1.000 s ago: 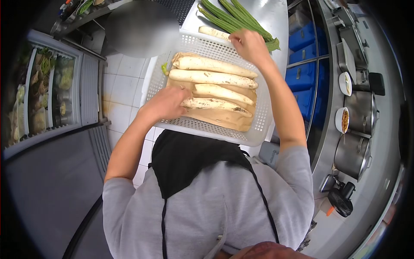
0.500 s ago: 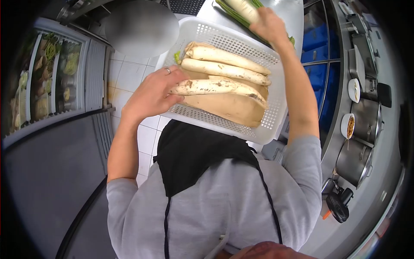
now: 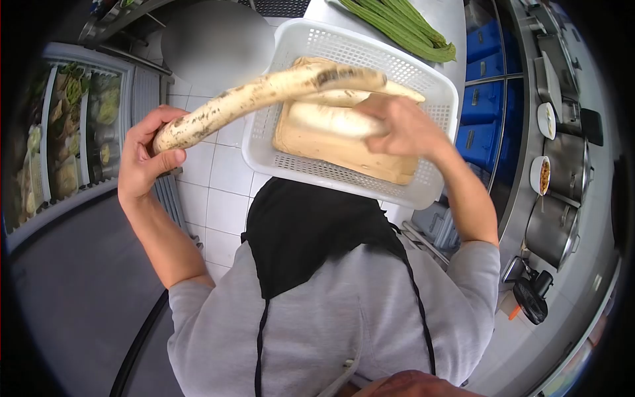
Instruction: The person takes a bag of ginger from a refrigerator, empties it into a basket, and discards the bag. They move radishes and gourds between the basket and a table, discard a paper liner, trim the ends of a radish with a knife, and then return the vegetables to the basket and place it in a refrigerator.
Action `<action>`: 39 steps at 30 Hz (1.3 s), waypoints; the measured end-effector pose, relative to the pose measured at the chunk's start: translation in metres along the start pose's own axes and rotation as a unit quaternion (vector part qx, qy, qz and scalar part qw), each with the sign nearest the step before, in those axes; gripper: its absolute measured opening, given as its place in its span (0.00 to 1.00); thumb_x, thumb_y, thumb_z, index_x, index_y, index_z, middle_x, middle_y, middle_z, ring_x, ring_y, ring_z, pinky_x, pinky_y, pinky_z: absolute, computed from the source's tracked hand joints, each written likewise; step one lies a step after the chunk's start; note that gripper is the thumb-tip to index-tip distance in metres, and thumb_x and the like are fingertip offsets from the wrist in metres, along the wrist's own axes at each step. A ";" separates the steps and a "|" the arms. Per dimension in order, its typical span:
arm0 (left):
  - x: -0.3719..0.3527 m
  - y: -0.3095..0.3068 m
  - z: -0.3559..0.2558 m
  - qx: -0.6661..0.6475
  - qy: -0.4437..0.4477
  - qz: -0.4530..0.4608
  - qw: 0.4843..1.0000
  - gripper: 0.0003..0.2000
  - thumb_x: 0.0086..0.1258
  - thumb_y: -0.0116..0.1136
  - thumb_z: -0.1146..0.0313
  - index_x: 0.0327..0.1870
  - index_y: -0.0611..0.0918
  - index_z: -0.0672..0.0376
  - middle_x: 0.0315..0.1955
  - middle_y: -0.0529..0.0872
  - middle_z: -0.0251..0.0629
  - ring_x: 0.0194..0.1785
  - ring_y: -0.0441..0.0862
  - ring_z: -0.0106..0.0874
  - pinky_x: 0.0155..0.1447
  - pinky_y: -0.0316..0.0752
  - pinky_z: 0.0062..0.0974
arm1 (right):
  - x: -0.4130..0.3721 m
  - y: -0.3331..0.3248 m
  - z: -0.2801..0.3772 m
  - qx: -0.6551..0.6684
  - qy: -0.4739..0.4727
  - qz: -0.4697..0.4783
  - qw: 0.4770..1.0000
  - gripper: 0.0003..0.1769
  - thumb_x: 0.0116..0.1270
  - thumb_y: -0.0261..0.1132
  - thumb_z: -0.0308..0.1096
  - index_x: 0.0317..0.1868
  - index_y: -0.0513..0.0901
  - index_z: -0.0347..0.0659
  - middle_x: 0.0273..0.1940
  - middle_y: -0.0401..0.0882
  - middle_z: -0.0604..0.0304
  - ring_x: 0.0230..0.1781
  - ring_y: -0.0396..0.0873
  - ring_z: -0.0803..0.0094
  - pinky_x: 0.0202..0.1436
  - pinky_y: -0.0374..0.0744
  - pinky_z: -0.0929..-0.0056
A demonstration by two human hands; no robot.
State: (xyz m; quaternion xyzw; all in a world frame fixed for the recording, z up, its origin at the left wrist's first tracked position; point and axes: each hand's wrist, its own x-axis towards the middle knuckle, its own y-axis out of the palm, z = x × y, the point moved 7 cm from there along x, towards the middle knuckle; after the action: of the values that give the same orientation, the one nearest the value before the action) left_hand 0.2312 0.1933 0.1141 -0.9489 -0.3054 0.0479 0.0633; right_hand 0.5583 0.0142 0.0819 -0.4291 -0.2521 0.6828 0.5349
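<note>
My left hand is closed round one end of a long, curved daikon with brown marks. That daikon is raised, slanting over the left side of a white perforated plastic basket. Inside the basket, my right hand grips the right end of a shorter, whiter daikon, slightly blurred. Other daikons lie behind it, partly hidden by the raised one and by my right hand. Brown paper or card lines the basket under them.
Several long ridged green gourds lie on the metal counter behind the basket. A glass-fronted fridge stands to the left. Blue bins, pots and small bowls line the right. A blurred grey round shape is at upper left.
My left hand has moved left, lifting the marked daikon out of the basket. My right hand has brought the whiter daikon from the counter down into the basket.
</note>
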 end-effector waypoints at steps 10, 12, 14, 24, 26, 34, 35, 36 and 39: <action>0.020 0.013 0.024 -0.026 -0.046 0.018 0.998 0.26 0.57 0.76 0.68 0.57 0.82 0.66 0.47 0.83 0.33 0.51 0.78 0.23 0.58 0.70 0.20 | -0.033 0.021 -0.007 -0.053 0.077 -0.136 0.986 0.11 0.67 0.68 0.35 0.46 0.87 0.39 0.41 0.87 0.48 0.40 0.86 0.50 0.47 0.83 0.54; 0.035 0.021 0.020 0.030 -0.025 0.031 0.999 0.24 0.59 0.74 0.70 0.57 0.82 0.66 0.46 0.83 0.32 0.51 0.78 0.23 0.58 0.70 0.20 | -0.057 -0.001 -0.015 0.007 0.126 -0.219 0.968 0.09 0.67 0.67 0.33 0.44 0.88 0.39 0.41 0.87 0.48 0.38 0.86 0.50 0.44 0.83 0.56; 0.051 0.035 0.016 0.058 0.013 0.041 0.997 0.21 0.61 0.71 0.75 0.56 0.82 0.66 0.45 0.82 0.31 0.50 0.78 0.23 0.57 0.71 0.21 | -0.086 -0.021 -0.014 0.021 0.183 -0.329 0.926 0.07 0.66 0.66 0.28 0.42 0.88 0.36 0.39 0.88 0.47 0.34 0.86 0.53 0.39 0.82 0.62; 0.111 0.133 -0.041 0.153 0.193 0.178 0.953 0.21 0.55 0.72 0.77 0.53 0.83 0.65 0.42 0.84 0.42 0.47 0.82 0.36 0.56 0.75 0.28 | -0.151 -0.020 0.075 -0.302 0.178 -0.525 0.776 0.35 0.58 0.75 0.31 0.68 0.78 0.44 0.69 0.73 0.48 0.72 0.67 0.45 0.72 0.67 0.52; 0.108 0.157 -0.053 0.148 0.223 0.220 0.938 0.22 0.56 0.72 0.75 0.54 0.83 0.65 0.43 0.85 0.43 0.47 0.82 0.36 0.57 0.75 0.29 | -0.154 -0.018 0.066 -0.283 0.227 -0.479 0.799 0.32 0.60 0.75 0.36 0.66 0.78 0.45 0.62 0.78 0.51 0.65 0.73 0.50 0.67 0.70 0.53; 0.082 0.233 -0.063 0.149 0.176 0.401 0.887 0.24 0.64 0.70 0.67 0.61 0.80 0.63 0.49 0.86 0.47 0.53 0.84 0.41 0.62 0.74 0.32 | -0.251 0.038 0.030 0.108 0.236 -0.474 0.841 0.17 0.67 0.72 0.43 0.48 0.86 0.40 0.35 0.86 0.57 0.33 0.85 0.63 0.36 0.78 0.66; 0.074 0.247 -0.066 0.184 0.190 0.421 0.868 0.25 0.63 0.70 0.67 0.61 0.80 0.63 0.49 0.86 0.48 0.53 0.85 0.41 0.62 0.74 0.32 | -0.266 0.049 0.029 0.147 0.244 -0.466 0.838 0.17 0.66 0.72 0.44 0.47 0.86 0.40 0.34 0.86 0.57 0.32 0.84 0.64 0.36 0.78 0.66; 0.059 0.261 -0.073 0.239 0.232 0.427 0.841 0.24 0.63 0.69 0.66 0.61 0.80 0.62 0.48 0.87 0.51 0.51 0.85 0.46 0.59 0.77 0.36 | -0.283 0.061 0.029 0.186 0.252 -0.457 0.832 0.18 0.66 0.73 0.44 0.47 0.87 0.40 0.33 0.86 0.57 0.30 0.83 0.65 0.35 0.77 0.67; 0.005 0.325 -0.087 0.333 0.276 0.443 0.786 0.23 0.63 0.68 0.65 0.59 0.80 0.61 0.43 0.86 0.53 0.48 0.84 0.51 0.53 0.77 0.42 | -0.332 0.097 0.039 0.236 0.289 -0.435 0.819 0.18 0.67 0.73 0.44 0.46 0.87 0.37 0.30 0.86 0.58 0.29 0.81 0.69 0.35 0.76 0.70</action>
State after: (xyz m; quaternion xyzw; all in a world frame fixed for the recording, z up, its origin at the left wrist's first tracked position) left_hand 0.4324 -0.0733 0.1515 -0.8727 0.2135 -0.0940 0.4291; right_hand 0.4945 -0.3244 0.1285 -0.3131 -0.0774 0.2622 0.9095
